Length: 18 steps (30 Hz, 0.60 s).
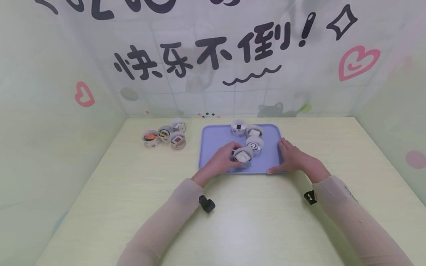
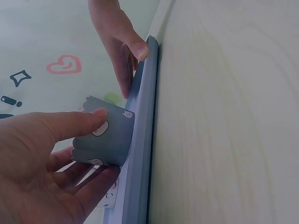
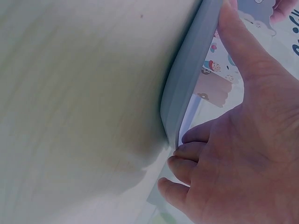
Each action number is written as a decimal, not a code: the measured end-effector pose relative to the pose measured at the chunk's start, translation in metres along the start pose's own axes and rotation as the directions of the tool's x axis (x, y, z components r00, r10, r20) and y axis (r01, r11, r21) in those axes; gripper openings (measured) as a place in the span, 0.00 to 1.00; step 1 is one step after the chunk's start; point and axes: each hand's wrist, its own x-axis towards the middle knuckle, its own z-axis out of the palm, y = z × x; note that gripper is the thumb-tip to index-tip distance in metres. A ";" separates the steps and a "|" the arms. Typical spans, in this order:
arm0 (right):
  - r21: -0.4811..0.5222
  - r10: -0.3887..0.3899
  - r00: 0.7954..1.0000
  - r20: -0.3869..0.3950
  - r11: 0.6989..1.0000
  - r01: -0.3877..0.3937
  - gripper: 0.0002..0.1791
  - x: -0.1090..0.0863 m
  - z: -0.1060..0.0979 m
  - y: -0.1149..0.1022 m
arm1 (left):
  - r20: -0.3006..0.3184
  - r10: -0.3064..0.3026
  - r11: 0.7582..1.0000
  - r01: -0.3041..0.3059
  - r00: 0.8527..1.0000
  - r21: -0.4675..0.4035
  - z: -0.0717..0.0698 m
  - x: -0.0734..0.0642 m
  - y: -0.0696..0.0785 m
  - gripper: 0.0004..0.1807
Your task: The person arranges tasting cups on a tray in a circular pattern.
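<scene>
My left hand (image 1: 224, 158) holds a small paper cup (image 2: 110, 135) with scalloped edges, thumb on one side and fingers on the other. White pieces fill this cup, which is low over the front part of a blue tray (image 1: 213, 133). Around it on the tray are a cup with a swirl-topped piece (image 1: 254, 143), one with a white piece (image 1: 254, 132) and one with a black-banded piece (image 1: 238, 127). Something dark shows beside my left fingers, mostly hidden. My right hand (image 1: 294, 157) grips the tray's front right corner, thumb at the front rim, fingers at the right rim.
Left of the tray, several more filled paper cups stand close together on the pale wooden table (image 1: 159, 207), one with an orange piece (image 1: 151, 137). Printed sheets (image 1: 186, 88) with lettering and hearts enclose the table's back and sides.
</scene>
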 end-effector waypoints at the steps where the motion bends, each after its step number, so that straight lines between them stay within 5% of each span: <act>1: 0.001 0.000 1.000 0.000 1.000 0.000 0.73 0.000 0.000 0.000 | 0.004 0.001 1.000 -0.001 1.000 0.000 0.001 0.000 0.000 0.33; 18: -0.001 0.012 1.000 0.006 1.000 -0.012 0.74 0.000 0.001 -0.001 | 0.036 -0.012 0.999 0.011 0.999 0.037 0.009 0.004 0.005 0.33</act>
